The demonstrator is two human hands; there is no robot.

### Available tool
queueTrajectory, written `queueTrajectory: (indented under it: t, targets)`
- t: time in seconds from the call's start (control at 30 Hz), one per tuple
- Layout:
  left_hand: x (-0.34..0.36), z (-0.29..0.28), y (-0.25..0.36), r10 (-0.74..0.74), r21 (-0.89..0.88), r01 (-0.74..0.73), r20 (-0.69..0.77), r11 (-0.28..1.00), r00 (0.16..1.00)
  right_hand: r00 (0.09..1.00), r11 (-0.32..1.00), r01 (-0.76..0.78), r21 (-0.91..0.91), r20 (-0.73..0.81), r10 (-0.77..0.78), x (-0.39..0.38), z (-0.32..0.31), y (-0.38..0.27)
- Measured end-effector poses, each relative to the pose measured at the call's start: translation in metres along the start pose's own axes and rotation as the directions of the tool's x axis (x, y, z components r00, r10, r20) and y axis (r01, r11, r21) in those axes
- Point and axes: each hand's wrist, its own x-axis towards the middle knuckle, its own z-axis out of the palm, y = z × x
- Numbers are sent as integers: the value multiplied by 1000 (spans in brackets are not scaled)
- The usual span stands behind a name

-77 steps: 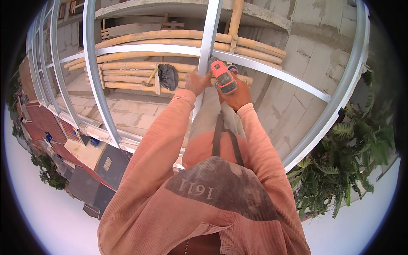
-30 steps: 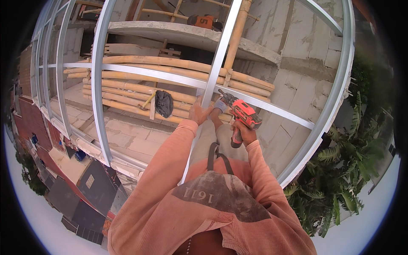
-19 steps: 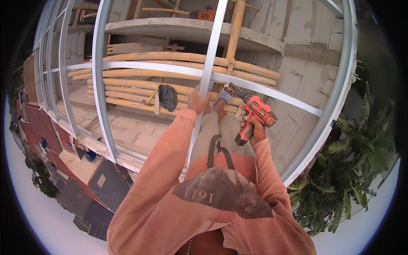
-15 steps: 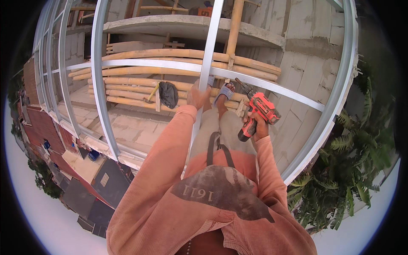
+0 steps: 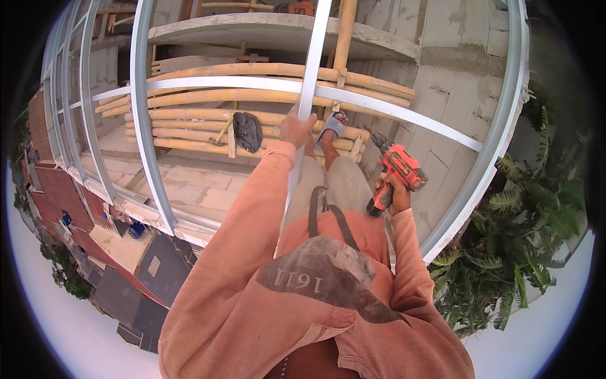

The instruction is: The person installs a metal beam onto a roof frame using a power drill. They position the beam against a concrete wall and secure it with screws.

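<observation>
My left hand (image 5: 297, 128) is closed round the upright silver metal stud (image 5: 310, 69), just below where a horizontal silver rail (image 5: 404, 114) crosses it. My right hand (image 5: 394, 192) grips a red and black cordless drill (image 5: 405, 165) by its handle, out to the right of the stud, with its tip pointing up and left, apart from the frame. My right foot (image 5: 331, 126), in a blue sandal, is just right of the stud, on or over bamboo poles (image 5: 192, 131). My left foot is mostly hidden.
A black plastic bag (image 5: 249, 132) and a yellow-handled tool (image 5: 222, 131) lie on the poles. More metal studs (image 5: 142, 126) stand left and right. A concrete ledge (image 5: 278, 33) and an orange object (image 5: 303, 9) are beyond. Rooftops (image 5: 120, 252) and plants (image 5: 505, 252) are beside the building.
The drill has moved from beside the crossing out to the right, clear of the stud. My left hand stays on the stud. My sandalled right foot has come into sight.
</observation>
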Motion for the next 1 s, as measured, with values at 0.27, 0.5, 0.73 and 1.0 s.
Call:
queueTrajectory:
  t: [0.27,0.5,0.73,1.0]
  targets:
    - [1,11,-17,-55,50,56,-30,997,998,998,980,-18,-198,53,29,-14,30,-7]
    - [-1,-1,7,-77,99,71,51,993,996,997,942,11,-335,70,13,-19,55,-23]
    - [-5,-10,23,-62,35,61,48,998,997,990,948,103,-300,125,-68,-32,73,-36]
    - [-9,-6,6,-45,36,46,-11,998,999,982,900,110,-422,186,-33,-26,78,-45]
